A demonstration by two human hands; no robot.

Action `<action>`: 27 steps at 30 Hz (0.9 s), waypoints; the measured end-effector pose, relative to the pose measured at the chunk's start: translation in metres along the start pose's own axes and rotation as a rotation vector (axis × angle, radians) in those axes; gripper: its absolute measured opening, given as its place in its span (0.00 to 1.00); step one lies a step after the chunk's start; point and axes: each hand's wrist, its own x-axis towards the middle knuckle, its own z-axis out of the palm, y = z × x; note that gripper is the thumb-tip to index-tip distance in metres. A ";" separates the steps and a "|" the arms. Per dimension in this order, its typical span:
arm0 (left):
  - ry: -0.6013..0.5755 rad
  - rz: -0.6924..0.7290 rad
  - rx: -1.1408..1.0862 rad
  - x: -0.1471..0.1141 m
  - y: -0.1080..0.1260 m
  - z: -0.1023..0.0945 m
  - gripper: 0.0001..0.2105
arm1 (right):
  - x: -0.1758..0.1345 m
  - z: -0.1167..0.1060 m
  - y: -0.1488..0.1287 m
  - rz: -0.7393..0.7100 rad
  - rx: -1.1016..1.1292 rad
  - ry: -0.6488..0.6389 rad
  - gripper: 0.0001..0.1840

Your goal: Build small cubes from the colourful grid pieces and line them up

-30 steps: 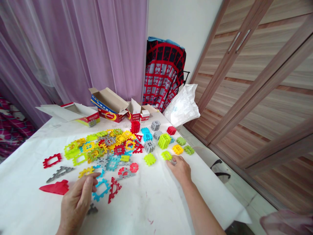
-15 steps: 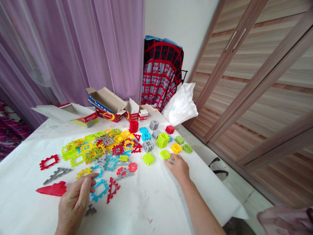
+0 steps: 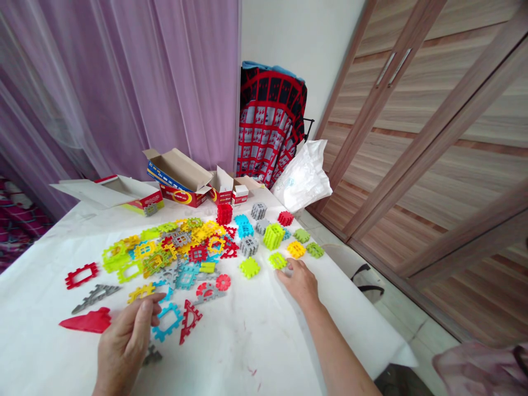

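My left hand (image 3: 126, 341) hovers over the near left of the table with fingers loosely curled and nothing visible in it. A blue frame tile (image 3: 178, 324) and a red triangular tile (image 3: 190, 324) lie to its right, and a red pointed piece (image 3: 88, 321) lies to its left. At the right, thumb and forefinger of my right hand (image 3: 303, 283) pinch the near corner of a lime green window tile (image 3: 277, 260); its other fingers are hidden. Close by are a yellow tile stack (image 3: 296, 249), a taller lime green stack (image 3: 273, 236) and a solid lime green tile (image 3: 249, 268).
A mixed heap of interlocking tiles (image 3: 165, 247) spreads over the left middle of the white-covered table (image 3: 256, 330). Further sorted stacks, such as a red one (image 3: 224, 214), stand behind. Opened cardboard boxes (image 3: 177, 170) and a white plastic bag (image 3: 305, 176) line the far edge.
The view has shifted very slightly. Both hands and the tiles stay in practically the same places.
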 end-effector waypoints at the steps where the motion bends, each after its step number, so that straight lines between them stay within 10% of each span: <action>1: -0.029 -0.004 -0.046 0.000 -0.001 0.000 0.21 | 0.000 0.001 0.001 -0.002 0.002 -0.003 0.17; 27: -0.003 -0.060 -0.152 0.006 -0.005 -0.002 0.22 | 0.002 -0.002 -0.004 0.018 -0.051 -0.067 0.19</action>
